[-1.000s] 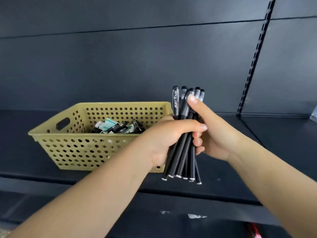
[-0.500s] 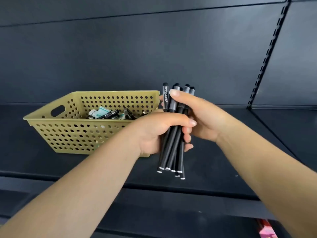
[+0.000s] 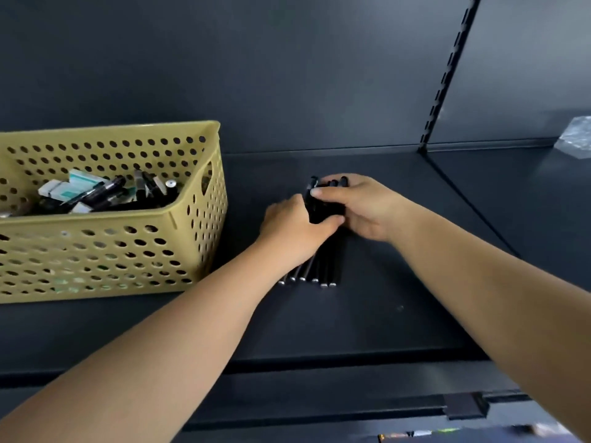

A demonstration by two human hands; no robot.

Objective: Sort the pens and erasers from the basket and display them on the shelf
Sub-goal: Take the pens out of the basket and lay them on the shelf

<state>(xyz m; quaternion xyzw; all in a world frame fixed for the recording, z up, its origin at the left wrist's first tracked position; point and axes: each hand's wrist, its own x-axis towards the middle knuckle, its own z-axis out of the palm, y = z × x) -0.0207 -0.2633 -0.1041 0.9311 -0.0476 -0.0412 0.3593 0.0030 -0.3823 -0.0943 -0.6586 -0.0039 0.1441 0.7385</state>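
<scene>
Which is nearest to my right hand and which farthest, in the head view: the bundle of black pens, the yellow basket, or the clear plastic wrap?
From the right hand:
1. Bundle of black pens: under the hand, on the shelf.
2. Yellow basket: to the left, past the left hand.
3. Clear plastic wrap: far right, by the back wall.

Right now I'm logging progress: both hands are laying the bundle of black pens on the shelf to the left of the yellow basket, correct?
Not quite. In the head view both hands, left hand and right hand, lay the black pens on the shelf to the right of the yellow basket, not the left.
</scene>
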